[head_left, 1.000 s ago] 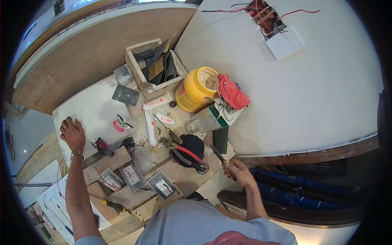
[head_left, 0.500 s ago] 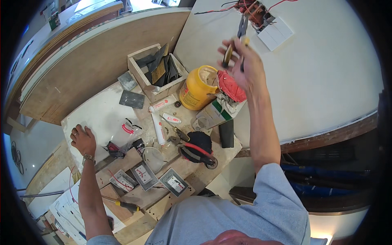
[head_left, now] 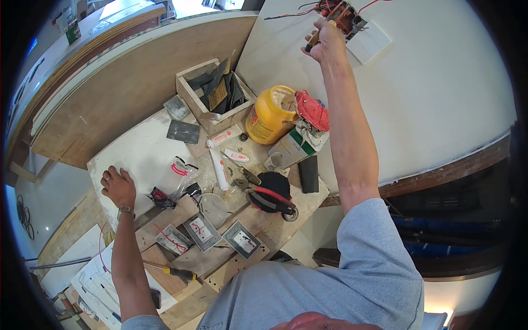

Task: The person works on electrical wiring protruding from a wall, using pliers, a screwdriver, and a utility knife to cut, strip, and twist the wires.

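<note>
While left hand (head_left: 119,187) rests palm-down, fingers loosely spread, on white panel (head_left: 129,149), right hand (head_left: 331,43) grips yellow-and-black-handled pliers (head_left: 313,40) at wall opening (head_left: 345,17) with red wires (head_left: 375,4); plier tips hidden. White switch plate (head_left: 370,42) just beside opening. Below, on workbench (head_left: 314,201): yellow plastic jar (head_left: 265,125) beside wooden box (head_left: 230,121) holding dark sandpaper sheets (head_left: 219,94); white tubes (head_left: 219,169) near jar. Closer to body, three grey electrical boxes (head_left: 202,233).
</note>
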`<control>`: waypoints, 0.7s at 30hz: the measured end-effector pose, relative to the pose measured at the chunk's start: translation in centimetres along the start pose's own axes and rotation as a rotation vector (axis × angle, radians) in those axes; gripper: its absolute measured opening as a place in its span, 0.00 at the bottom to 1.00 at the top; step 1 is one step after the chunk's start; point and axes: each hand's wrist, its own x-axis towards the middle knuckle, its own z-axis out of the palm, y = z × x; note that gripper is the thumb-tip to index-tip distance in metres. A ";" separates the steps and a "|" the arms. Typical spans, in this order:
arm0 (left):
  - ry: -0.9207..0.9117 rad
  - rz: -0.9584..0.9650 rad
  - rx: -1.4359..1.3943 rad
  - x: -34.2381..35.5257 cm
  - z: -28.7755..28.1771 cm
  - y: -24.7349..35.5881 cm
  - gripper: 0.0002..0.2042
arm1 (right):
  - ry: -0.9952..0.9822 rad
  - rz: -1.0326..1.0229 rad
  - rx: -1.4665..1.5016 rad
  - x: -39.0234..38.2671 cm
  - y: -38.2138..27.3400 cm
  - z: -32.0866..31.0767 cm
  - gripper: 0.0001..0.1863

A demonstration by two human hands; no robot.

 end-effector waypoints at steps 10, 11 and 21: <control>-0.018 -0.007 -0.025 0.0 -0.3 -0.2 0.18 | 0.189 -0.159 0.243 2.5 0.6 3.3 0.17; -0.030 -0.009 -0.032 0.0 -0.3 -0.2 0.18 | 0.200 -0.155 0.256 2.6 0.6 3.7 0.16; -0.030 -0.012 -0.046 0.1 -0.3 -0.4 0.17 | -0.100 -0.042 -0.347 1.8 -2.5 1.0 0.06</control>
